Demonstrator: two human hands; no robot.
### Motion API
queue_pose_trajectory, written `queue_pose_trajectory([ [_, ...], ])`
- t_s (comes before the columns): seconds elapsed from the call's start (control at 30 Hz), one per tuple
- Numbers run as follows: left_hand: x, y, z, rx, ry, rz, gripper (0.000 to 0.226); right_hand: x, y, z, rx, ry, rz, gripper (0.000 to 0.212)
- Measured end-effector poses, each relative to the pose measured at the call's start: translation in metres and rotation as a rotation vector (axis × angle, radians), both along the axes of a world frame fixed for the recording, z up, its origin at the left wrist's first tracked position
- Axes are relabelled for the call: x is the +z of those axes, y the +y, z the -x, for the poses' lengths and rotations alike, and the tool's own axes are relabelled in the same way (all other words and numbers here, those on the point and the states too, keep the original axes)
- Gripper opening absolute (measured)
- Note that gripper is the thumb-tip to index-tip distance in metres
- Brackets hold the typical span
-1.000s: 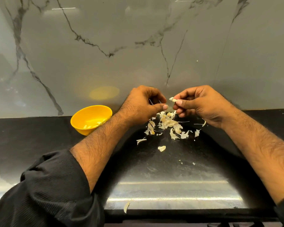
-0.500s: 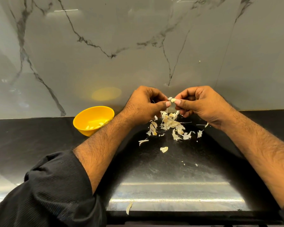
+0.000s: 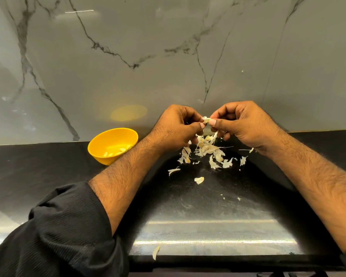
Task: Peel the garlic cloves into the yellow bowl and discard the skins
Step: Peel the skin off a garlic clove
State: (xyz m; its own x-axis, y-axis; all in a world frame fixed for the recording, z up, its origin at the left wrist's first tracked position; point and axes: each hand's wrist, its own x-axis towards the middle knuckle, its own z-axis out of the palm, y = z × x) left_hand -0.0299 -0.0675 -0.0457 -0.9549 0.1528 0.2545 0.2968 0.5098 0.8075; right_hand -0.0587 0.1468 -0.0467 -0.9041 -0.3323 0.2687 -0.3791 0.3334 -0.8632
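The dark table point(image 3: 48, 166) carries the bowl point(image 3: 100, 154) at the left, well apart from the skins point(image 3: 208, 150) heaped below the hands. The left hand point(image 3: 174, 128) and right hand point(image 3: 246, 124) meet above that heap, both pinching one clove point(image 3: 206, 119) between thumb and fingertips. To peel well, one hand should hold steady while the other nips the papery edge and pulls away. The clove looks small, pale, partly ragged with skin.
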Motion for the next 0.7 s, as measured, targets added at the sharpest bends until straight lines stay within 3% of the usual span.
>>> queue_pose_trajectory([
  [0.47, 0.0016, 0.0004, -0.0001, 0.019, 0.059, 0.060, 0.007, 0.0004, -0.0025, -0.0030, -0.027, -0.019, 0.003, 0.012],
  [0.7, 0.0003, 0.0004, -0.0002, 0.017, 0.083, 0.103, 0.010, 0.0022, -0.0032, -0.0050, -0.064, 0.103, -0.139, 0.011],
])
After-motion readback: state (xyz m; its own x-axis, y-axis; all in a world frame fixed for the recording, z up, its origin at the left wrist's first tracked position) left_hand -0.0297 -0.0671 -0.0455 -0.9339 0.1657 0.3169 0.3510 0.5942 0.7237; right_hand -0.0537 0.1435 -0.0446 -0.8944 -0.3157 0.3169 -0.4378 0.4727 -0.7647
